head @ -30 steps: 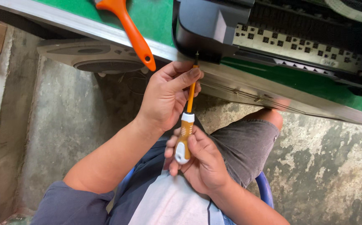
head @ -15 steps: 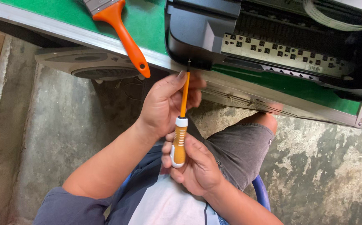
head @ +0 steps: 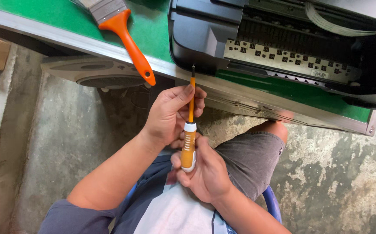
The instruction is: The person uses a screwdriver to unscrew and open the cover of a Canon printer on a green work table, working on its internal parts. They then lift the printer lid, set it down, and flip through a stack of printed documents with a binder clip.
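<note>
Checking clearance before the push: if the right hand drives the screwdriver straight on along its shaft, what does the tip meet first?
The right hand points the screwdriver up at the black printer's lower front edge. The tip looks to be right at it, so it would meet that casing first, though depth is unclear.

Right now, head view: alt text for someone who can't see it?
Seen from above, a seated person's right hand grips an orange screwdriver by its handle while the left hand steadies the shaft, tip at the front edge of a black opened printer on a green-topped table. An orange-handled brush lies nearby.
</note>
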